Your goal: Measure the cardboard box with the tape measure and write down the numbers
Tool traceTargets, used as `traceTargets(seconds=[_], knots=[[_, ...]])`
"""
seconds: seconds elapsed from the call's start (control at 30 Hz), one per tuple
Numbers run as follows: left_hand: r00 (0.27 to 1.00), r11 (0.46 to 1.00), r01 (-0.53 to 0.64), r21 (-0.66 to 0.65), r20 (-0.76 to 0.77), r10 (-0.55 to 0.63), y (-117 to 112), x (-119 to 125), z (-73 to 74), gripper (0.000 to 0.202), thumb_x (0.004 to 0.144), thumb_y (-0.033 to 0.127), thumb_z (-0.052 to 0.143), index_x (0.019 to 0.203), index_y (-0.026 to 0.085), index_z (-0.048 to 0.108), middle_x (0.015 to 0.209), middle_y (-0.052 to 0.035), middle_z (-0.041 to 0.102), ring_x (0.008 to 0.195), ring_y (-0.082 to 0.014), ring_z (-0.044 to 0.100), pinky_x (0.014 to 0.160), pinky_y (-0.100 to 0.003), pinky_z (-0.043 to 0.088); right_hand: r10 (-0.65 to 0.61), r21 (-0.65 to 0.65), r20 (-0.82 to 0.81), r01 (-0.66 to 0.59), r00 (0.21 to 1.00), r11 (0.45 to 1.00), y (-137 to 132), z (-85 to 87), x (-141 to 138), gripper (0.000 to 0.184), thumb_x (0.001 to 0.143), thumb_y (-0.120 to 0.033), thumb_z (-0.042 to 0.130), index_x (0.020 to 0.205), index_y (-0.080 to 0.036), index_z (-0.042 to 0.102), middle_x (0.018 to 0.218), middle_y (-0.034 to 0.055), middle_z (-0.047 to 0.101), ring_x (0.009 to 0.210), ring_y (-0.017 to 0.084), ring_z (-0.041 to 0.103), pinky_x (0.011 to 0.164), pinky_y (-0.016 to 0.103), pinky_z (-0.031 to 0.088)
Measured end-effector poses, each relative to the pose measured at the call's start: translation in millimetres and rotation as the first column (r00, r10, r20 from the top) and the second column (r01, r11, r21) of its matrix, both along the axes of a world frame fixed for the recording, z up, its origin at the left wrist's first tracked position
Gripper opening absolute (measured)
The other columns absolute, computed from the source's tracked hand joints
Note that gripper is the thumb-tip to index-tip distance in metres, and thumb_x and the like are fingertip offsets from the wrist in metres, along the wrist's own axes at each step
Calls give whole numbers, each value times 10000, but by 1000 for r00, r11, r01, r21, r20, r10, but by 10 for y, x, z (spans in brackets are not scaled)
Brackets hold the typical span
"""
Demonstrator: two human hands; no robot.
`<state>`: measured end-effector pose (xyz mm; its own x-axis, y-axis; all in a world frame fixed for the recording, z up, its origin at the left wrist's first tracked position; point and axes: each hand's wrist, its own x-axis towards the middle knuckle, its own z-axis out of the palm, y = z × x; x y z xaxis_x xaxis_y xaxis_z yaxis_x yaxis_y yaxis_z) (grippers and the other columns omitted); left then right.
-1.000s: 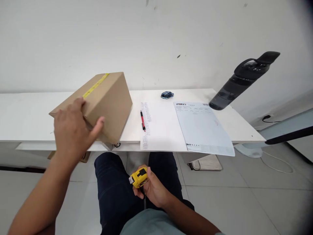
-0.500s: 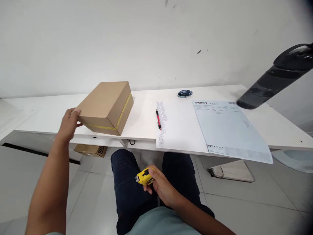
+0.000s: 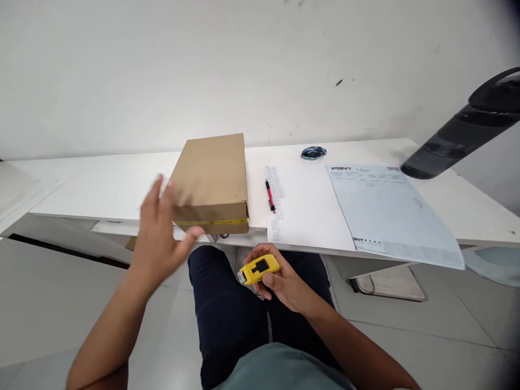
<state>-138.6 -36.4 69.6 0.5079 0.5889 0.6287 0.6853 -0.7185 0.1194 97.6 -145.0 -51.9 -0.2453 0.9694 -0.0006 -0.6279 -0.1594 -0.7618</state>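
A brown cardboard box (image 3: 213,176) with a yellow tape stripe lies flat on the white table (image 3: 101,187), its near end at the table's front edge. My left hand (image 3: 160,235) hovers just left of and below the box's near corner, fingers spread and blurred, holding nothing. Over my lap, my right hand (image 3: 284,281) grips a yellow tape measure (image 3: 258,269).
A red pen (image 3: 270,196) lies on a white printed sheet (image 3: 303,208) right of the box. A larger form (image 3: 385,211) overhangs the table's edge. A small dark object (image 3: 313,153) sits near the wall. A dark bottle (image 3: 463,130) stands at the right.
The box has turned and slid right, lying lengthwise toward me. My left hand let go of it and drew back. My right hand lifted the tape measure slightly.
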Motion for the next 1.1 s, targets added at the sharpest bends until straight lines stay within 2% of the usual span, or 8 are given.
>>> traceTargets(seconds=[0.1, 0.2, 0.37, 0.6, 0.73, 0.87, 0.97, 1.1], knots=[[883, 904, 426, 21, -228, -410, -353, 248, 21, 594, 907, 440, 717, 1432, 251, 516, 1303, -90, 706, 1247, -261, 654, 1251, -519, 335, 100, 88, 22, -101, 995, 991, 9, 117, 83, 566, 750, -501, 862, 1151, -298, 519, 1117, 28, 636, 608, 74, 595, 477, 201, 415], [775, 821, 568, -57, -300, -557, -600, 410, 70, 336, 926, 409, 695, 1182, 196, 663, 971, -24, 787, 1008, -184, 742, 1264, -458, 350, 139, 75, 51, -143, 989, 987, 11, 179, 125, 591, 698, -575, 872, 1052, -260, 520, 949, 1, 657, 545, 65, 566, 429, 171, 374], [823, 851, 499, 167, -400, -404, -697, 426, 123, 339, 915, 434, 709, 1110, 157, 703, 1037, -91, 791, 1012, -240, 749, 1192, -515, 450, 132, 51, 121, -139, 984, 989, 23, 277, 154, 607, 703, -659, 827, 1006, -248, 498, 708, -59, 599, 455, 61, 507, 385, 154, 311], [813, 749, 513, 420, -518, -267, -656, 352, 158, 161, 928, 259, 644, 1060, 242, 736, 1214, -38, 760, 1093, -193, 721, 1053, -430, 565, -11, 161, 269, -33, 963, 986, -2, 460, 216, 434, 761, -467, 861, 996, -244, 573, 762, -39, 592, 580, 81, 502, 520, 207, 437], [939, 806, 277, 522, -324, -113, -142, 31, 261, 227, 884, 211, 694, 1086, 316, 698, 1015, 47, 798, 839, -174, 753, 977, -440, 589, -355, 310, 450, 230, 819, 922, 94, 515, 399, 429, 753, -463, 860, 1042, -263, 612, 905, 23, 668, 762, 178, 634, 655, 304, 559], [988, 912, -157, 378, 55, 148, 493, -607, 299, 182, 937, 236, 630, 1104, 243, 702, 1098, -23, 767, 1051, -225, 717, 988, -440, 566, -766, 607, 468, 471, 440, 641, 374, 494, 758, 559, 787, -476, 822, 1248, -261, 592, 1182, 98, 640, 1001, 255, 664, 824, 407, 590], [942, 949, -282, 144, 228, 245, 690, -972, 184, 207, 973, 352, 616, 1119, 231, 697, 1141, -4, 735, 1062, -218, 701, 958, -423, 590, -851, 739, 451, 422, 269, 525, 591, 487, 1015, 596, 883, -453, 732, 1421, -302, 524, 1326, 108, 568, 1040, 245, 653, 855, 410, 583], [950, 964, -265, 3, 173, 261, 634, -1051, -83, 290, 982, 440, 584, 1148, 227, 689, 1156, -26, 726, 955, -201, 702, 913, -414, 580, -863, 844, 450, 208, 230, 495, 789, 583, 1091, 571, 985, -438, 591, 1526, -391, 415, 1245, 77, 579, 921, 206, 661, 767, 373, 586]])
